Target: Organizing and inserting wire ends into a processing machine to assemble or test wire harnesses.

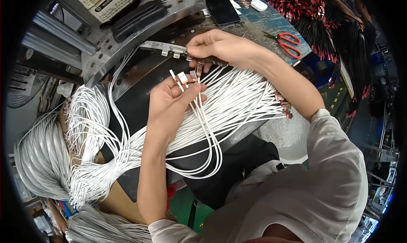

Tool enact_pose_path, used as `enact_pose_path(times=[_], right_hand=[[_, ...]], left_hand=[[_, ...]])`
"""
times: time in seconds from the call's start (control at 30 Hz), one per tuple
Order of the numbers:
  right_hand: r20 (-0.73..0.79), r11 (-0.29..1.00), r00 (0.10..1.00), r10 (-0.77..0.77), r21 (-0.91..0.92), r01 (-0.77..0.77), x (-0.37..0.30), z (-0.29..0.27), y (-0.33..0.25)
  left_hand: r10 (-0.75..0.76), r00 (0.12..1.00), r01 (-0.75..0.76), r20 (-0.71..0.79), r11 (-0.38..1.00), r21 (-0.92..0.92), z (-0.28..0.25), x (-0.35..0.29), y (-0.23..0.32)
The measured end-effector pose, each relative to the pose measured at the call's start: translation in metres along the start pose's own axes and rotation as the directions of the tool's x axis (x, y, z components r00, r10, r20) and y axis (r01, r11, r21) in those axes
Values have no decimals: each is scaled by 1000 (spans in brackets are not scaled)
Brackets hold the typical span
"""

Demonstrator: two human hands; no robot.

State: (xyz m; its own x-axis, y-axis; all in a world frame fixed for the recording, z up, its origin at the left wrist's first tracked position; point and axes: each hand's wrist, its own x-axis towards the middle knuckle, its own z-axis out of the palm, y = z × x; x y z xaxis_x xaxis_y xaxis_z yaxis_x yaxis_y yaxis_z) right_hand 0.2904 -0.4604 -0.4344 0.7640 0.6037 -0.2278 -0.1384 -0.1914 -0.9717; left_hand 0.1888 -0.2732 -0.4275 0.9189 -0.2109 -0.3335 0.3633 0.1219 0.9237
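My left hand (167,107) is closed on a few white cables (205,128) with small connector ends (183,77) sticking up past the fingertips. The cables loop down beside my wrist. Across from it, my right hand (216,48) pinches the right end of a curved metal strip (163,46). Several small metal connector shells sit along the strip's lower edge. Between the two hands are copper-coloured connector ends (198,71), close to the right fingers; whether those fingers touch them is hard to see. A wide bundle of white cables (229,103) lies beneath both hands.
A metal machine (146,22) with a perforated plate stands at the upper left. Coiled grey cable bundles (40,154) hang left. Red-handled scissors (289,44), a black phone (220,8) and a white mouse (258,5) lie on the blue bench. Red-tipped black cables (296,10) pile at upper right.
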Motion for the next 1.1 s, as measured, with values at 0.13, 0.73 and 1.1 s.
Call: enact_pose_path(times=[0.13,0.73,1.1], right_hand=[[14,997,999,-47,69,46,-4,-1,6],[13,997,999,-38,-66,38,-16,9,-1],[-9,995,1000,-29,-95,28,-21,2,-12]], left_hand=[[-25,999,27,-39,999,47,3,1,0],[-68,993,69,-92,998,1,-3,5,4],[7,998,-9,-65,999,-33,-7,-4,-4]])
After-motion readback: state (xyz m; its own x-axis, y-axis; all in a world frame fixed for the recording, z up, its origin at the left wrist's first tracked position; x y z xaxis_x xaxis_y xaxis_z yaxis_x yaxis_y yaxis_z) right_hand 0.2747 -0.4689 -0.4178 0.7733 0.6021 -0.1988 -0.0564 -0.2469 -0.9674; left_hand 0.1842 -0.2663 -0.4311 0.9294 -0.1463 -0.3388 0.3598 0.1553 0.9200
